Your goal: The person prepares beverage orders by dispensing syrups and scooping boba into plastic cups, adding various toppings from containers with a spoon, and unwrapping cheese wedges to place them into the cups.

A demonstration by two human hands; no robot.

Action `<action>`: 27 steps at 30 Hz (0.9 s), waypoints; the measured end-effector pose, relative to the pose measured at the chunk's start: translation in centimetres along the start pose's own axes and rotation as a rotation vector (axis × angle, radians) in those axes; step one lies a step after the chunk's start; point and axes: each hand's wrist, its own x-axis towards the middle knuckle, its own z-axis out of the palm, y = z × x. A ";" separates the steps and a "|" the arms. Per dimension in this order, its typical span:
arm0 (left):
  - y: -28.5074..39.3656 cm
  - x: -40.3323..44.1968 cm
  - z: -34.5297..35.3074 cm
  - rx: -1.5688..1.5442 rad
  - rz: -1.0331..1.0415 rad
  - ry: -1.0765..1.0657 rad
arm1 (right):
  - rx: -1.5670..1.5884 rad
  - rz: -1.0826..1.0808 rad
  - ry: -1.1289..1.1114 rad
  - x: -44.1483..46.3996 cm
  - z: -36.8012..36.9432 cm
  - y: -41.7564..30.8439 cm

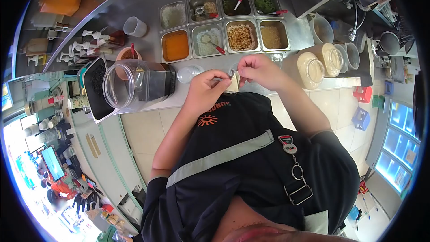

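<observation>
My left hand [208,90] is in front of my chest at the counter's front edge, its thumb and fingers pinched on a small pale piece [233,83]. A dark or shiny bit shows at its top, too small to name. Right beside it, my right hand [262,72] has its thumb and forefinger pressed together near the same piece; whatever lies between those fingertips is hidden. A clear plastic cup [190,74] stands just left of my hands. Behind them sit steel pans with chopped nuts [241,36], white jelly-like bits [207,39] and an orange filling [175,45].
At the left are a large clear jar [142,83] and a black tray [95,85] of dark pieces. Tubs of beige powder [306,70] and clear pitchers [321,29] stand at the right. Pump dispensers [83,47] line the back left. Red and blue stools [361,118] are on the floor.
</observation>
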 end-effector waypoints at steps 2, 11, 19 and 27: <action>0.2 0.0 0.1 0.017 -0.009 0.007 | 0.017 0.021 -0.026 -0.2 -0.1 -0.1; 1.1 0.0 0.0 -0.102 -0.170 -0.005 | 0.044 -0.043 -0.106 0.2 -1.1 1.1; 0.4 0.4 0.0 -0.199 -0.197 0.072 | -0.025 -0.034 0.048 -0.3 0.5 1.3; -1.9 2.4 -2.7 -0.512 -0.229 -0.056 | 0.299 0.038 0.081 -0.8 -1.3 3.9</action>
